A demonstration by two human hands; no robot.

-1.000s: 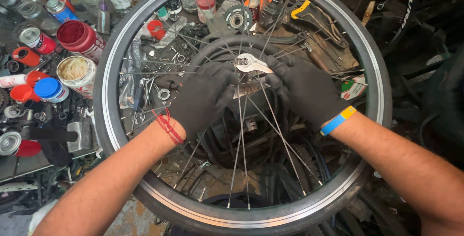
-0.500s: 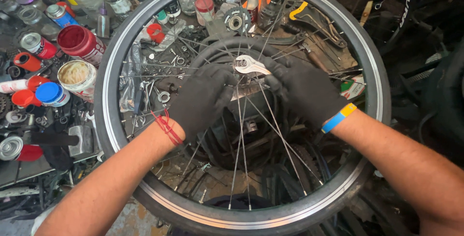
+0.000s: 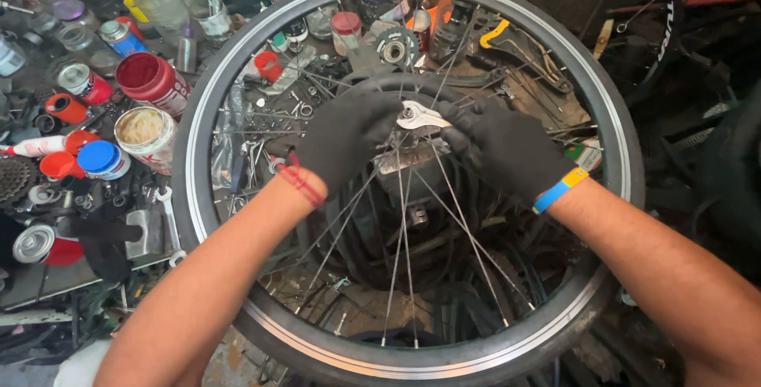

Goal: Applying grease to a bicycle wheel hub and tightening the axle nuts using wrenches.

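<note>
A bicycle wheel (image 3: 208, 117) with a silver rim and thin spokes lies flat in front of me. Both my hands wear dark gloves and meet at its hub (image 3: 406, 157). My left hand (image 3: 345, 137) grips the hub from the left; a red string circles that wrist. My right hand (image 3: 499, 145), with a blue and yellow wristband, holds a small silver wrench (image 3: 420, 117) on the hub's axle. The hub itself is mostly hidden under my fingers.
A cluttered bench lies under and around the wheel. Left of the rim stand a red can (image 3: 151, 82), an open tin (image 3: 144, 132), a blue lid (image 3: 99, 157) and spray cans. Loose nuts, spokes and tools lie inside the rim. Dark tyres (image 3: 713, 157) pile at right.
Both hands stay on the hub and the wrench has barely shifted. The view has drifted slightly.
</note>
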